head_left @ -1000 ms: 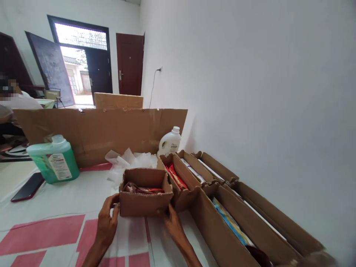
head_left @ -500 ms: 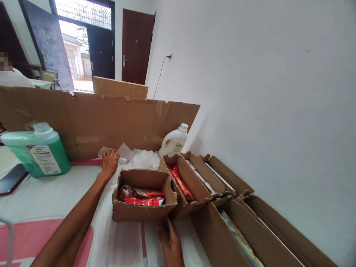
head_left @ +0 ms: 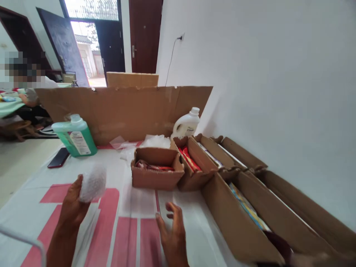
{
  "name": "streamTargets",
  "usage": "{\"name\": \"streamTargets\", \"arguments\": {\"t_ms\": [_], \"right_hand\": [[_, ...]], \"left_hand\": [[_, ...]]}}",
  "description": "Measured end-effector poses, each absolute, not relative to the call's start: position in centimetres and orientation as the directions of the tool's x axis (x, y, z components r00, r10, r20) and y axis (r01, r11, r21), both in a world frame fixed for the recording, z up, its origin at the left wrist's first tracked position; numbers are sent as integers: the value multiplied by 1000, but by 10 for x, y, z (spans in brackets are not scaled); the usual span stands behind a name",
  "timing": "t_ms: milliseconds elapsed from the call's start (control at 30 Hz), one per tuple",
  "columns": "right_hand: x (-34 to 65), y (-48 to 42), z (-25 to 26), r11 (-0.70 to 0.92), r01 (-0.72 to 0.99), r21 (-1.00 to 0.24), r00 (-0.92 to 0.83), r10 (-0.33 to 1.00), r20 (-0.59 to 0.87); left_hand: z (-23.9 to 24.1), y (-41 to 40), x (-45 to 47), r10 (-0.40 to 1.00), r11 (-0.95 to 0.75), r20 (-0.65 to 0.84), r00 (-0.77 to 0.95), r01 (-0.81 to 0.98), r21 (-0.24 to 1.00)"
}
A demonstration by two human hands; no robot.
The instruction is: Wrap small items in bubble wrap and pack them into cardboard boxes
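My left hand (head_left: pixel 74 198) grips a clear piece of bubble wrap (head_left: pixel 94 182), raised over the left part of the table. Over the table's middle, my right hand (head_left: pixel 174 233) has its fingers apart and holds nothing. Just beyond it stands an open cardboard box (head_left: pixel 157 181) with red and brown packets (head_left: pixel 155 167) inside. More crumpled clear plastic (head_left: pixel 155 141) lies behind that box. To its right, touching or nearly so, another cardboard box (head_left: pixel 194 180) holds red packets (head_left: pixel 190 158).
Several cardboard boxes (head_left: pixel 239 222) line the right side by the wall. A green liquid bottle (head_left: pixel 80 142) and a phone (head_left: pixel 58 158) are at left; a white jug (head_left: pixel 186 125) stands before an upright cardboard sheet (head_left: pixel 125 115). A person (head_left: pixel 30 92) sits at the far left.
My left hand has come back from the plastic pile toward me with bubble wrap in it. My right hand has moved away from the front box, fingers spread. The view has shifted left.
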State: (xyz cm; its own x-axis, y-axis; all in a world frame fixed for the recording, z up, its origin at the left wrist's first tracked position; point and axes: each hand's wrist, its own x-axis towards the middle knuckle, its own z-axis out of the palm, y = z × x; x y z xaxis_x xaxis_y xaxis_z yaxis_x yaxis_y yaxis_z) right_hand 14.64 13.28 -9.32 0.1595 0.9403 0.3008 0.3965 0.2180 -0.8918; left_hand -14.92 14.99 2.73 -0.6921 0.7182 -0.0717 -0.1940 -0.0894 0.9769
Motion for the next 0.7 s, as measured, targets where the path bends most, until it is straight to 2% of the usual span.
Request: {"name": "streamTargets", "arguments": {"t_ms": [67, 133, 233, 300, 367, 467, 567, 700], "right_hand": [[133, 116, -57, 305, 301, -904, -10, 949, 316], [125, 107, -24, 363, 193, -911, -196, 924, 327], [124, 97, 8, 348, 56, -936, -477, 833, 282], [131, 87, 15, 242, -42, -969, -579, 785, 221], [143, 75, 13, 69, -118, -991, -631, 765, 129], [167, 59, 5, -141, -138, -980, -665, 747, -14], [188, 47, 3, -196, -122, -973, -632, 771, -76], [202, 39, 4, -198, -110, -974, -584, 806, -98]], "left_hand": [[22, 109, -127, 739, -12, -253, -625, -387, 922], [22, 78, -102, 774, 102, -325, -543, -400, 911], [27, 47, -70, 841, 170, -316, -438, -340, 925], [30, 35, -57, 876, 149, -279, -394, -329, 933], [31, 27, -52, 896, 131, -241, -373, -297, 946], [26, 20, -53, 889, 131, -175, -422, -132, 983], [13, 14, -53, 894, 139, -104, -436, 48, 989], [-7, 2, -52, 925, 112, -35, -379, 182, 977]]}}
